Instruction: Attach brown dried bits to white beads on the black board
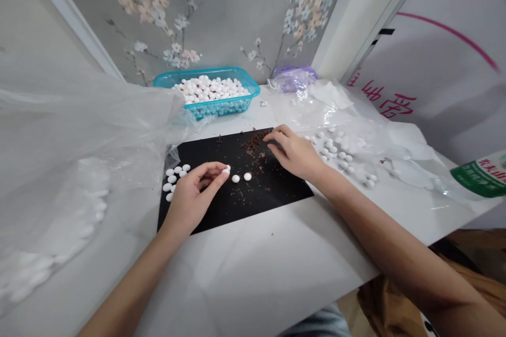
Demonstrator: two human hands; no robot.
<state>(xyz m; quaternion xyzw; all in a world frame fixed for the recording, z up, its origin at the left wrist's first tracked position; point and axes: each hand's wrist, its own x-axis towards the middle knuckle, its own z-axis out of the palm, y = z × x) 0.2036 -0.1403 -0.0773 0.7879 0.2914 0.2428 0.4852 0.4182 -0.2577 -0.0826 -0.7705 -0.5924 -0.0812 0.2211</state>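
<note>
My left hand [197, 187] pinches a small white bead-like piece [225, 171] between thumb and fingertips, above a black mat [213, 216]. Two more white pieces lie on the mat just right of it, one of them the rounded piece [247, 176]. A group of similar white pieces [167, 187] rests at the mat's left edge, partly behind that hand. My right hand [291, 151] hovers at the mat's far right, fingers apart and curved. Its fingertips are beside a heap of small dark brown bits [253, 143]. Whether they touch any bits I cannot tell.
Behind the mat stands a blue basket [187, 76] full of white pieces. Clear plastic bags with white pieces lie on both sides, including the left bag [79, 116]. A purple item [292, 78] sits at the back; a green-labelled bottle [480, 176] lies right.
</note>
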